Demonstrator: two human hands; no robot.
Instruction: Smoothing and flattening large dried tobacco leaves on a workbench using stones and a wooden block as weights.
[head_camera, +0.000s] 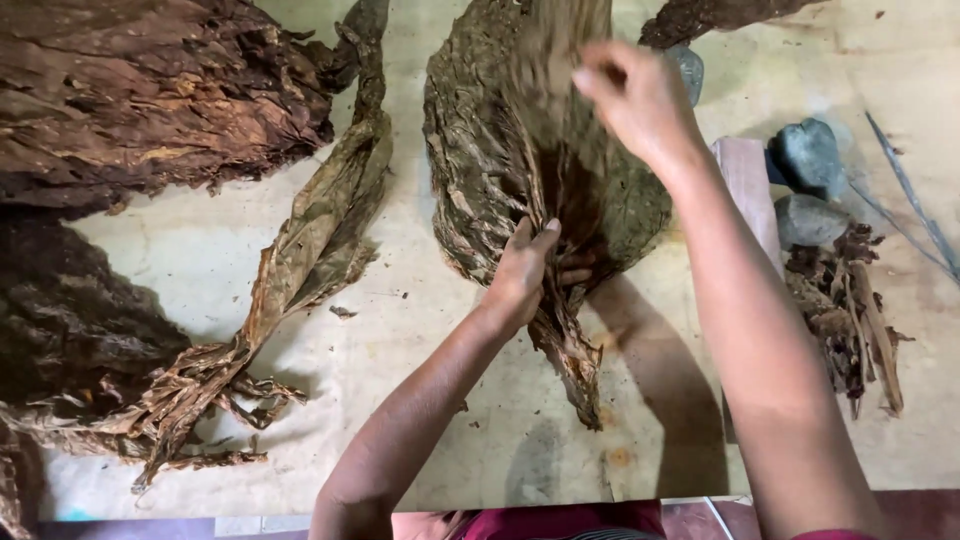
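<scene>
Between the two hands lies a stack of dried brown leaves (500, 150), resting flat on the pale tabletop (420, 330), its narrow stalk end pointing toward the person.

Left hand (525, 270): fingers closed down on the lower part of the stack, thumb on top, pinning the leaves just above the gathered stalks. Contact is firm; the grip is shut on the bundle.

Right hand (635, 95): raised above the far end of the stack, fingertips pinched together on the upper edge of a single leaf (545, 70), which appears lifted clear of the rest. This region is motion-blurred, so the exact pinch cannot be confirmed beyond thumb and forefingers meeting on leaf material.

Surroundings: beyond the left fingers, a long twisted leaf strip (310, 250) and darker leaf piles (150, 90); outside the right forearm, three grey stones (805, 160), a wooden block (745, 190) and a heap of stripped stems (850, 320).

Assessment: the step in hand reads as separating one leaf from the stack. Judged good practice: hold the left hand steady as anchor near the stalks, draw the right pinch slowly along the leaf's length, and avoid sideways tugs, since dry leaf of this kind is likely to tear.
</scene>
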